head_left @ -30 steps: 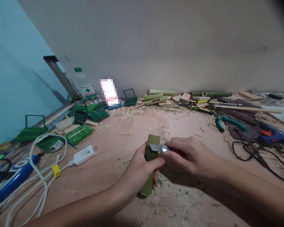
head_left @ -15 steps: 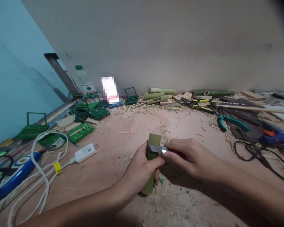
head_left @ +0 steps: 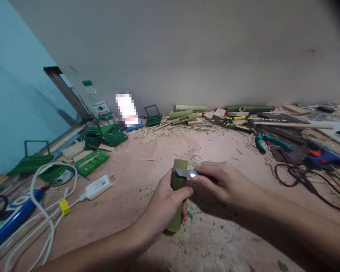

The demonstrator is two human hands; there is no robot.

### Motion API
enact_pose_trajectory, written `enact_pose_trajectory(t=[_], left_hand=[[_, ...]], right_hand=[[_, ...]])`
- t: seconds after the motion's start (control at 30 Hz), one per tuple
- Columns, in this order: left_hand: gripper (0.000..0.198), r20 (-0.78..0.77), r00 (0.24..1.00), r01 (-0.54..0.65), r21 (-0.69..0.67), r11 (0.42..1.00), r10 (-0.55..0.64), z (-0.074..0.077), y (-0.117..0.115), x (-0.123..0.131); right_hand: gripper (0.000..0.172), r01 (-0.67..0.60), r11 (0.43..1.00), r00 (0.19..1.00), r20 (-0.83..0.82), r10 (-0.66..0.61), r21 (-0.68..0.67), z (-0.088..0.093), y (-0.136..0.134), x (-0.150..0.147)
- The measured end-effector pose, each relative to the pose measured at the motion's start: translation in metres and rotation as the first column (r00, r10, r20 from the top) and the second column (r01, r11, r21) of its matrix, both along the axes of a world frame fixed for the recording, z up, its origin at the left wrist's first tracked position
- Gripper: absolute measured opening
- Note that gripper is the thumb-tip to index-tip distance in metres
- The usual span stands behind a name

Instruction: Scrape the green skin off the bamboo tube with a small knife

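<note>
Bare left hand (head_left: 166, 200) curls round a pale-green, tubular length of bamboo (head_left: 178, 184) just below the centre of the frame, fingers wrapped behind it and thumb laid across its near face. Opposite, the bare right hand (head_left: 225, 185) is closed round a knife with a flat, slant-tipped silver metal blade (head_left: 183, 173), its handle largely hidden in the grip. The blade lies across the bamboo near its upper end, just above the left thumb; whether the edge bites or merely rests is too fine to tell.

With that thumb so near, careful work seems to call for short, shallow strokes directed toward the bamboo's upper end, away from the holding fingers. A low blade angle should favour thin parings over a deep gouge, and the rounded surface, apt to roll, asks for a firm left grip. Bracing the lower end against the pinkish wooden tabletop (head_left: 124, 196) would likely steady it; whether the two touch is unclear.

Small green flecks (head_left: 189, 215) litter the lower centre. More tubular green bamboo pieces (head_left: 184, 113) lie at upper centre, and teal-handled pliers (head_left: 276, 142) at right, well apart from both hands.
</note>
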State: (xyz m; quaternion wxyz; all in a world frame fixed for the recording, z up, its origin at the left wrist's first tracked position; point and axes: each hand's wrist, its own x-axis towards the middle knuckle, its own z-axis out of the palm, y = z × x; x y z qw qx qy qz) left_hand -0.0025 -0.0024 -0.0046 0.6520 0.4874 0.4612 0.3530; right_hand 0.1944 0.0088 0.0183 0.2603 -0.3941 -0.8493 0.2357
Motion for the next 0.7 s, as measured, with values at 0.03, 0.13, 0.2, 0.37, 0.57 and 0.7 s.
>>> enact_pose_trajectory(t=[0.03,0.13,0.2,0.37,0.57,0.7], left_hand=[[0.029,0.003,1.000,0.001,-0.014,1.000,-0.001,0.000,0.001,0.000],[0.028,0.000,1.000,0.023,-0.015,1.000,-0.023,0.001,-0.002,-0.001],[0.027,0.005,0.996,0.090,0.010,0.996,-0.090,0.003,-0.007,-0.001],[0.029,0.030,0.993,0.117,0.039,0.992,-0.118,0.007,-0.010,0.000],[0.039,0.049,0.998,0.032,0.014,0.999,-0.032,0.005,0.004,-0.001],[0.043,0.074,0.997,0.033,0.005,0.999,-0.033,0.003,0.003,-0.001]], right_hand=[[0.033,0.001,1.000,1.000,-0.001,-0.001,0.002,-0.002,0.001,0.000],[0.034,0.104,0.995,0.994,-0.024,-0.104,-0.008,-0.004,0.011,0.004],[0.037,0.308,0.951,0.948,-0.076,-0.310,-0.039,-0.003,0.021,0.012],[0.043,0.429,0.903,0.896,-0.127,-0.426,-0.006,0.010,0.032,0.026],[0.039,0.259,0.966,0.960,-0.110,-0.256,0.013,0.012,0.014,0.013],[0.033,0.120,0.993,0.990,-0.073,-0.118,0.016,0.010,0.006,0.007]])
